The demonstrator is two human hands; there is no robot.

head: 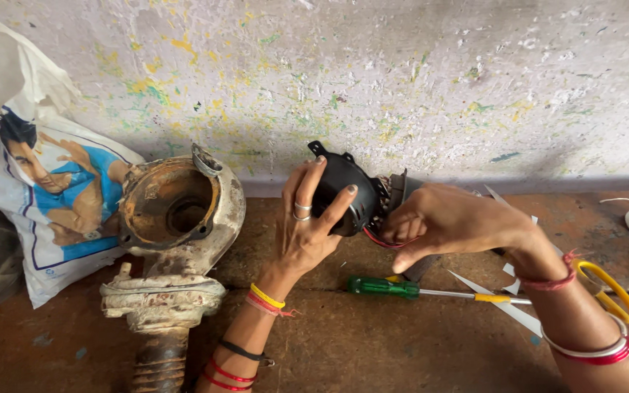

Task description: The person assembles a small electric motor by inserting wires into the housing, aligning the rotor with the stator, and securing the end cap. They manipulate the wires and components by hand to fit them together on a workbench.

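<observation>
A black round motor housing (343, 191) with mounting tabs is held up in front of the wall. My left hand (306, 225) grips its rounded back, fingers spread over it. My right hand (442, 222) holds the other end, where a stator with copper windings and a red wire (375, 240) shows. Both wrists wear bangles and threads.
A rusty cast pump casing (176, 240) stands at the left on the brown floor. Behind it leans a white printed bag (52, 196). A green-handled screwdriver (387, 287), yellow-handled scissors (613, 291) and white paper strips (507, 309) lie under my right arm. The paint-splattered wall (402, 80) is behind.
</observation>
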